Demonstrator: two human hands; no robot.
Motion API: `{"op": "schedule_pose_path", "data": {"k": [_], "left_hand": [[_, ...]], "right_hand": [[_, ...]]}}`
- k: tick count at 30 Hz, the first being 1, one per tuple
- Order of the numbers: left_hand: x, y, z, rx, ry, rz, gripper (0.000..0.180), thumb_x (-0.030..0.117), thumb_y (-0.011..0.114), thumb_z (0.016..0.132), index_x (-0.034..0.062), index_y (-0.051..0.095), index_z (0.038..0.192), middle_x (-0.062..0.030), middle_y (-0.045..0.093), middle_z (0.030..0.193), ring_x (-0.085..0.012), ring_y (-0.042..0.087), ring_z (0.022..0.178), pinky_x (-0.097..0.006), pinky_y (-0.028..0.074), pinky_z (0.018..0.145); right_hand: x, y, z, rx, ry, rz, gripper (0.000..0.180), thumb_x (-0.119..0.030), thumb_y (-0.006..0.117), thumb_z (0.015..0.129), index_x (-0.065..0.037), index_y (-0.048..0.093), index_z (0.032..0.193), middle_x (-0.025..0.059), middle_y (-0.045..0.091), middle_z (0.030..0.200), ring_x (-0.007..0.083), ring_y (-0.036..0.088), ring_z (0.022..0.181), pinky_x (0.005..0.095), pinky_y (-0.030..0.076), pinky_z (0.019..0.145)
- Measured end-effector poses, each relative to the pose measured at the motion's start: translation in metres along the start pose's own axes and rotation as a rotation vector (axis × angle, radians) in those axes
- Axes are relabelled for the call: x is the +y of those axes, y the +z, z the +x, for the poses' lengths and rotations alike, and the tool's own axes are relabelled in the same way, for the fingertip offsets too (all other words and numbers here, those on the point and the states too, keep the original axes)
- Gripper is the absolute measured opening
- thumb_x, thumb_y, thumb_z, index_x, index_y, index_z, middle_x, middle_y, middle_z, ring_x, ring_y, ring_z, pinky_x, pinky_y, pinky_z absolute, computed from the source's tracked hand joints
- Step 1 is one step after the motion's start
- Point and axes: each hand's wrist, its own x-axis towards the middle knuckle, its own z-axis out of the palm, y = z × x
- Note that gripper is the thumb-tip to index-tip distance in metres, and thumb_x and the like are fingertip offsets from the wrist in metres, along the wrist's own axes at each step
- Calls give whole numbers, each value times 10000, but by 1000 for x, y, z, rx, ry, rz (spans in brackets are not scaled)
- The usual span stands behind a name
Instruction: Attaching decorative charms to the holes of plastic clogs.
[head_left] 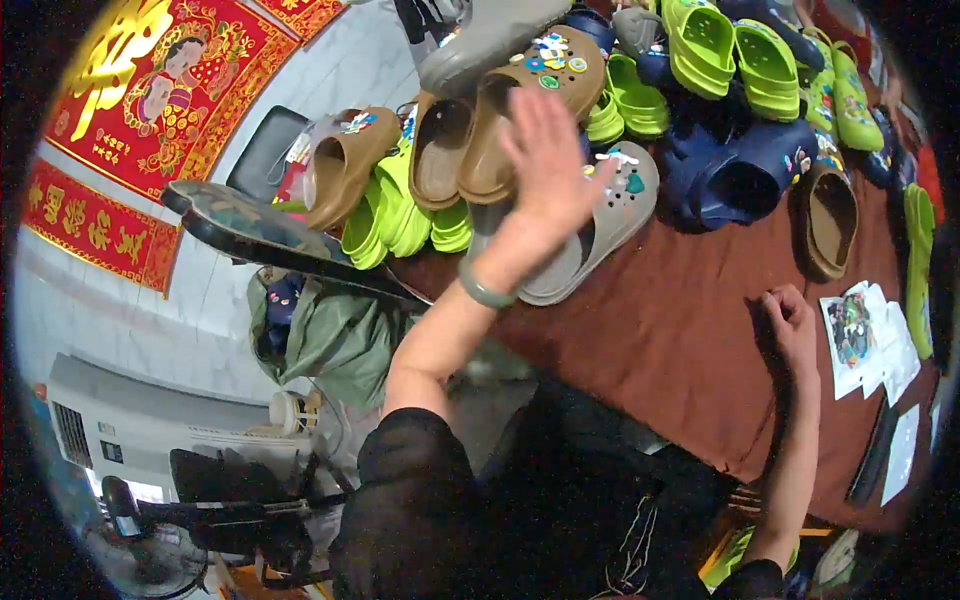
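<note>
One grey clog (pixel 625 200) by left hand (pixel 548 172)

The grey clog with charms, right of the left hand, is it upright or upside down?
The grey clog is upright: its charms and opening face up, the sole edge below.

The place looked like a small home workroom or a modest shoe workshop, and which of the two could not be told for certain. Clogs in several colours, lime-green (pixel 700 45), navy (pixel 700 165), grey (pixel 625 200) and brown, many studded with little charms, were heaped across a table spread with a brown cloth (pixel 640 350), with printed sheets (pixel 868 335) near its right edge. A homelier side showed in the red-and-gold festive posters (pixel 175 95) against a pale, marble-patterned surface (pixel 325 75), the electric fan (pixel 150 560) and the bulging green sack (pixel 345 330) beside the table.
</note>
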Motion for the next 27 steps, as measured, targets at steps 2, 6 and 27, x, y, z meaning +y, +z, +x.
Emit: {"op": "schedule_pose_path", "data": {"k": [2,6,27], "left_hand": [[-34,-1,9,-12,-61,13,938,507,652,769,-137,288,1345,-339,221,1443,-444,105,1386,-602,106,1069],[-58,5,8,-321,-183,-74,794,542,658,771,-53,465,1259,-257,387,1378,-396,286,1321,-530,171,1059],[-103,-63,29,596,205,25,403,298,810,642,94,554,877,-94,520,829,-306,477,847,-432,328,811]], "right_hand": [[-2,-1,-1,-8,34,23,206,-133,599,910,-1,509,780,10,511,733,79,451,698,246,388,633],[-16,4,-3,-6,-1,-63,192,-126,611,900,-3,519,785,14,511,737,84,456,703,246,391,638],[-6,2,-3,11,-262,-250,156,-98,653,830,23,573,773,117,569,776,237,564,715,312,438,653]]}}
